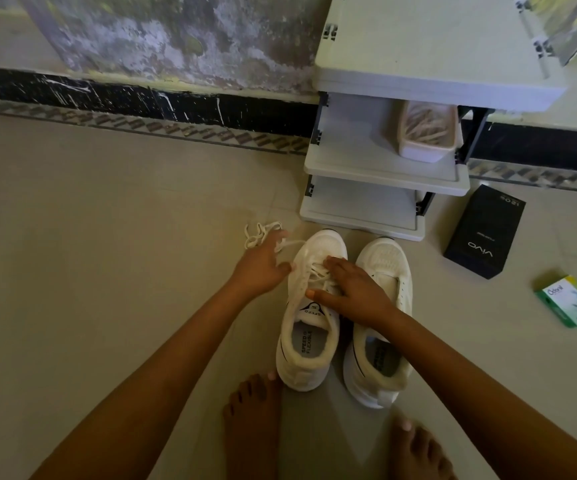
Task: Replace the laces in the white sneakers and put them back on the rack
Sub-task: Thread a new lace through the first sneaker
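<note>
Two white sneakers stand side by side on the floor, toes towards the rack. The left sneaker (311, 327) has a white lace partly threaded. My right hand (353, 292) rests flat over its lacing and tongue, fingers spread. My left hand (263, 265) is just left of the toe and pinches the loose lace (263, 233), which trails in a tangle on the floor. The right sneaker (384, 271) shows no lace. A white shoe rack (377, 174) stands just beyond the shoes.
A pale tub of laces (425, 133) sits on the rack's middle shelf. A black phone box (484, 233) and a small green box (571, 301) lie on the floor at right. My bare feet (252, 420) are near the shoe heels. A wall runs behind.
</note>
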`<move>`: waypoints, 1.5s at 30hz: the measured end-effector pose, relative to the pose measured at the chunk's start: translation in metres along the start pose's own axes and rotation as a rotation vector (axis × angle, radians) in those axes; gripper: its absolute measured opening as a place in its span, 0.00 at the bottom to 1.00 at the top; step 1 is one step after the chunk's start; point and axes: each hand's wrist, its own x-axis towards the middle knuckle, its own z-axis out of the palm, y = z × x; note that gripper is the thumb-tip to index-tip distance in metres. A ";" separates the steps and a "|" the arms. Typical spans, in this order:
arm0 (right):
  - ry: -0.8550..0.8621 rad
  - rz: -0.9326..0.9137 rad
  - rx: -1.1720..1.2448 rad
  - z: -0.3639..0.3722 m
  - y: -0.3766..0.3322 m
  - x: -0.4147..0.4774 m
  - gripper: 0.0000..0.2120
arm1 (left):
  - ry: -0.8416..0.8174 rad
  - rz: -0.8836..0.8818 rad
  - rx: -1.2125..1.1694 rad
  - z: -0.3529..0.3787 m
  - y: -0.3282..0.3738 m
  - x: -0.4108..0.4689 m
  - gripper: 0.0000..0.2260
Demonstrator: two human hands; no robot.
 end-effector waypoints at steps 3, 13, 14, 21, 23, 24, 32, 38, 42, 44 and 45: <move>0.001 0.002 -0.010 0.000 0.000 0.002 0.38 | -0.078 0.107 0.137 0.021 -0.003 -0.003 0.12; -0.007 -0.002 -0.036 0.001 0.001 0.002 0.39 | 0.055 0.014 -0.496 0.004 0.020 -0.004 0.06; -0.011 -0.003 -0.036 0.001 0.001 0.002 0.39 | 0.095 0.024 -0.708 -0.009 0.025 -0.004 0.07; -0.028 0.016 -0.006 -0.001 0.000 0.004 0.40 | 0.298 -0.084 -0.345 -0.031 0.012 0.010 0.06; -0.023 0.011 0.002 0.000 0.000 0.003 0.39 | 0.105 -0.026 -0.014 -0.006 -0.003 0.008 0.20; -0.021 0.010 0.002 0.001 0.000 0.003 0.39 | -0.009 0.033 0.083 0.004 -0.007 0.005 0.21; -0.004 -0.020 -0.094 0.002 -0.001 0.002 0.39 | -0.040 0.047 -0.155 0.009 -0.001 0.002 0.05; -0.022 -0.068 -0.216 0.004 -0.006 0.005 0.39 | -0.008 -0.113 -0.375 0.011 0.004 -0.006 0.03; -0.007 -0.025 -0.256 0.009 -0.013 0.006 0.39 | -0.027 -0.189 -0.164 0.002 0.005 0.001 0.12; 0.012 -0.003 -0.260 0.009 -0.012 0.004 0.39 | -0.060 -0.169 -0.182 0.000 0.007 0.000 0.14; 0.024 0.007 -0.256 0.009 -0.012 0.003 0.39 | -0.072 -0.137 -0.183 0.001 0.008 -0.002 0.14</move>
